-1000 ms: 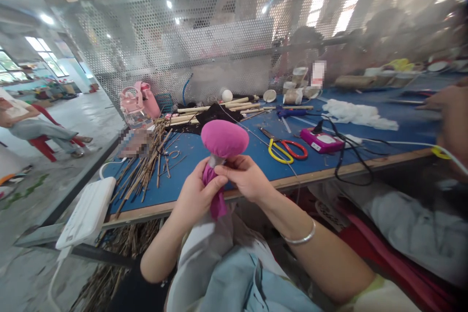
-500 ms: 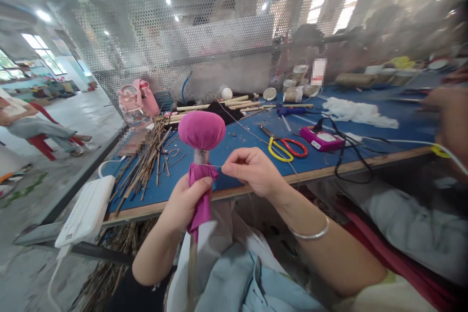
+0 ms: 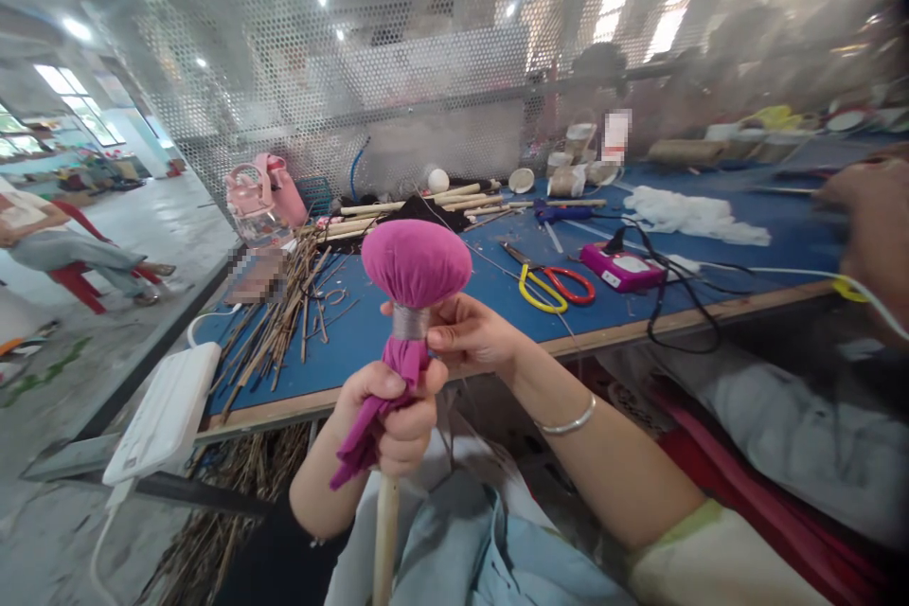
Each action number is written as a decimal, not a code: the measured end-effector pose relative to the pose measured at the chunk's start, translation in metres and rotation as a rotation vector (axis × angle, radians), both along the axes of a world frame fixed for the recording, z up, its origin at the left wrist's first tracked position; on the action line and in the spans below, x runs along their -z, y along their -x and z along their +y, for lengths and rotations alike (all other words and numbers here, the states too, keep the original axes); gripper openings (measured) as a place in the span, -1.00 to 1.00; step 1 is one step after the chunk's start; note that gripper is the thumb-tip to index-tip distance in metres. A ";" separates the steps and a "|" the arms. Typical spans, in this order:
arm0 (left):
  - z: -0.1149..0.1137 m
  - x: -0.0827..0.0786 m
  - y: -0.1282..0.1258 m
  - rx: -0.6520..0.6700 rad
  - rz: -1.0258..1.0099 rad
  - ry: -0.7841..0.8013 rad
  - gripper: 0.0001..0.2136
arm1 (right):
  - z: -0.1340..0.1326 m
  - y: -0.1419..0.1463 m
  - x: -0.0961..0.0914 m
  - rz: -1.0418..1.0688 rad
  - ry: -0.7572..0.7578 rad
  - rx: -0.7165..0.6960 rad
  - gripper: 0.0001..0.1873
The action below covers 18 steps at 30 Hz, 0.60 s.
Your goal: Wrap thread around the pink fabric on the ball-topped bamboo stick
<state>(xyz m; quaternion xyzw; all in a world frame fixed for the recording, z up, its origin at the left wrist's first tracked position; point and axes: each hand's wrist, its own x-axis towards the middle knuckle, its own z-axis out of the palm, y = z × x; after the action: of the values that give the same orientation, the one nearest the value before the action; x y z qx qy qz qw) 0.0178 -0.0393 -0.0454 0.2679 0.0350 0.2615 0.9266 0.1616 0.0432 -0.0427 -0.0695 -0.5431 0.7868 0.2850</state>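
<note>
Magenta cloth bundle [image 3: 416, 263] stood upright on a pale stick [image 3: 385, 538], gripped by the left hand [image 3: 390, 412]. Right hand [image 3: 465, 333] pinched the bound neck just behind.

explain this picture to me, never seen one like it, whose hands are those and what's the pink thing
No machine here: a person wears one camera on the head, so the view looks down at their own bare hands. The left hand grips a wooden stick and the loose ends of a magenta cloth. The cloth covers a padded ball on top, bound at the neck by a grey wrapping. The right hand touches that neck; whether it pinches a thread I cannot tell. Behind lies a blue table with scissors, a pink device, thin sticks and white wadding. The hand at the far right belongs to another person.
</note>
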 end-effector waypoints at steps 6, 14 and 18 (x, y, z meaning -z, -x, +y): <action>0.012 0.010 0.011 -0.137 0.216 -0.092 -0.71 | -0.007 -0.006 -0.003 0.038 0.021 0.088 -0.64; 0.030 -0.040 0.014 -0.726 0.673 -0.653 -0.39 | -0.018 0.001 -0.015 0.109 -0.011 0.375 -0.71; 0.018 -0.031 -0.004 -0.885 1.015 -0.828 -0.69 | -0.021 0.001 -0.018 0.067 -0.075 0.506 -0.72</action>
<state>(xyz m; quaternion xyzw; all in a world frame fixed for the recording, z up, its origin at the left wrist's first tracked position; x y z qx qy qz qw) 0.0214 -0.0211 -0.0144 0.6388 0.4568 0.4434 0.4320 0.1608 0.0225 -0.0245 -0.1663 -0.5276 0.6714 0.4931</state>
